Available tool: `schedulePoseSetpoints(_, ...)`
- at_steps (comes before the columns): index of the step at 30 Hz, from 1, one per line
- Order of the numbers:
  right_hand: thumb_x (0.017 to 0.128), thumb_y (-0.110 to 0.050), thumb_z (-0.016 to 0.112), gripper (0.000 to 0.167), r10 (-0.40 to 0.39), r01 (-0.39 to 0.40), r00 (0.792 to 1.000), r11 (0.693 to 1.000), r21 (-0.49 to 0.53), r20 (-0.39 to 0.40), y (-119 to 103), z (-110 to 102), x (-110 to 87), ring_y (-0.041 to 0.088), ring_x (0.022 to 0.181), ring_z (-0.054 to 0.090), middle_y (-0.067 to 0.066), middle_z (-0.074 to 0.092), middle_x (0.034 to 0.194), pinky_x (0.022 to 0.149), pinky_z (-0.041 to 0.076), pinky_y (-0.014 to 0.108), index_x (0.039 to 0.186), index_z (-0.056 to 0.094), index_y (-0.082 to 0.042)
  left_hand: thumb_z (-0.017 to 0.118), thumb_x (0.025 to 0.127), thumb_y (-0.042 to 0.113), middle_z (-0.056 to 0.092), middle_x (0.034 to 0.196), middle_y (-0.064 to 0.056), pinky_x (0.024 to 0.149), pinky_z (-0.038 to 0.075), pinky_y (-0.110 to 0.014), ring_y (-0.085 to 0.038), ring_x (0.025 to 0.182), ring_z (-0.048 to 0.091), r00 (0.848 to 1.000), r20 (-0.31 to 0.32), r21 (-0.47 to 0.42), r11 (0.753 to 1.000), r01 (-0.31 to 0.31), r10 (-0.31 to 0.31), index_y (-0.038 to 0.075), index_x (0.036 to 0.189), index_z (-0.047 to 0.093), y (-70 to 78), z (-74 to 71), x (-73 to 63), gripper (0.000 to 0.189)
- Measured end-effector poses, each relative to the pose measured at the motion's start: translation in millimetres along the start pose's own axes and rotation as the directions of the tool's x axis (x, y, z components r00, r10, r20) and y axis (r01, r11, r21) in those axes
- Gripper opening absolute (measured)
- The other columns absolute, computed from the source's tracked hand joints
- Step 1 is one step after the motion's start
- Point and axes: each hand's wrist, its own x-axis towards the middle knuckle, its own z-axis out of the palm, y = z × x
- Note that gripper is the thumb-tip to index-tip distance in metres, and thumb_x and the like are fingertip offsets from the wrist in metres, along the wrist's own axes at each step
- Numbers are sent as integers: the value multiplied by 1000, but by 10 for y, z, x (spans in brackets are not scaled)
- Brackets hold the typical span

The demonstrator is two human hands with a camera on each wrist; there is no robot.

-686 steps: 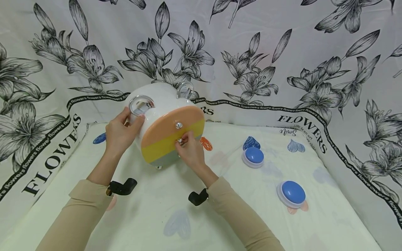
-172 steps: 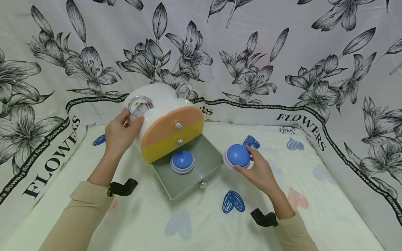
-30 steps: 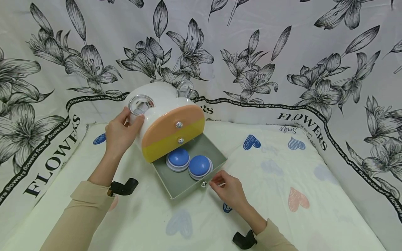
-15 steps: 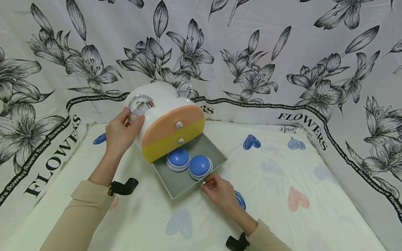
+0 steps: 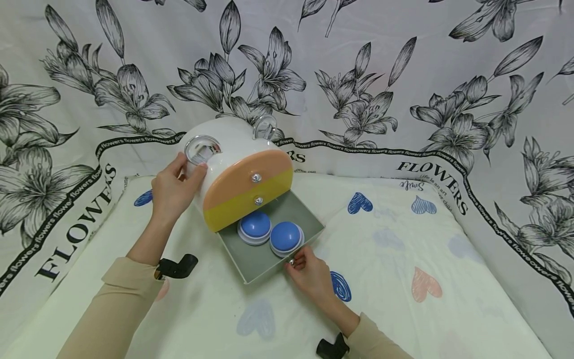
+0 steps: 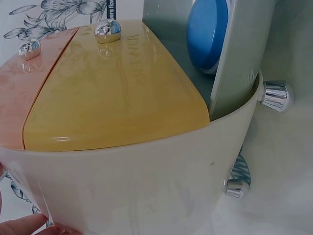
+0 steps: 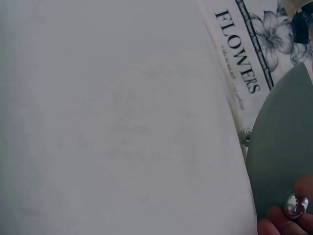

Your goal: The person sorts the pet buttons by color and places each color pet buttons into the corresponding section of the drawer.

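Observation:
A white, rounded mini drawer cabinet (image 5: 235, 137) with clear ear-like rings stands left of centre, its front banded orange and yellow. Its grey bottom drawer (image 5: 237, 257) is pulled out. Inside lie two blue-domed push buttons on white bases, one button (image 5: 255, 224) further in and the other button (image 5: 285, 236) by the drawer's front wall. My left hand (image 5: 176, 192) holds the cabinet's side below the left ring, thumb in front; its hidden fingers lie behind. With thumb and fingers, my right hand (image 5: 311, 276) pinches the drawer's silver knob (image 7: 295, 205).
The cabinet stands on a pale heart-print cloth (image 5: 376, 309), close to a flower-printed white curtain (image 5: 358, 109) behind. Two more silver knobs, an upper knob (image 5: 256, 177) and a lower knob (image 5: 258, 200), sit on the orange and yellow drawer fronts. Small silver feet (image 6: 237, 188) show underneath.
Earlier the grey drawer was shut and both buttons lay on the cloth; it was opened and the buttons put inside. Within the last second my right hand moved left onto the knob.

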Motion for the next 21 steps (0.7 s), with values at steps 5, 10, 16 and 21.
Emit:
schedulePoseSetpoints(5,71,-16,75,25,-13,13,1000,1000,-12,-9,-7,-7,17,5,61,62,-4,65,70,55,48,13,82,53,-13,55,86,49,56,107,-14,92,47,-42,-26,116,52,1000,3,4,1000,-2,2,5,104,54,-4,8,5,47)
schedulePoseSetpoints(10,70,-12,75,24,-34,34,999,999,-8,-21,-27,-27,49,5,60,62,-3,64,68,54,47,11,81,53,-11,54,85,50,56,111,-13,92,46,-42,-26,119,50,1000,10,2,1000,10,-10,5,106,54,-6,7,1,49)
schedulePoseSetpoints(16,70,-11,75,25,-64,64,997,998,-12,-39,-43,-4,109,4,60,62,-3,64,69,54,47,11,82,53,-11,54,85,51,55,120,-12,92,46,-42,-26,120,49,1000,16,3,1000,21,-21,8,116,55,-6,-6,3,53)
schedulePoseSetpoints(21,72,-13,73,23,-66,65,997,997,-27,-35,-73,39,197,5,60,62,-3,65,69,53,47,13,82,53,-11,53,86,51,56,110,-12,90,48,-43,-27,117,51,1000,15,17,1000,22,-22,8,109,55,3,-6,-3,49)
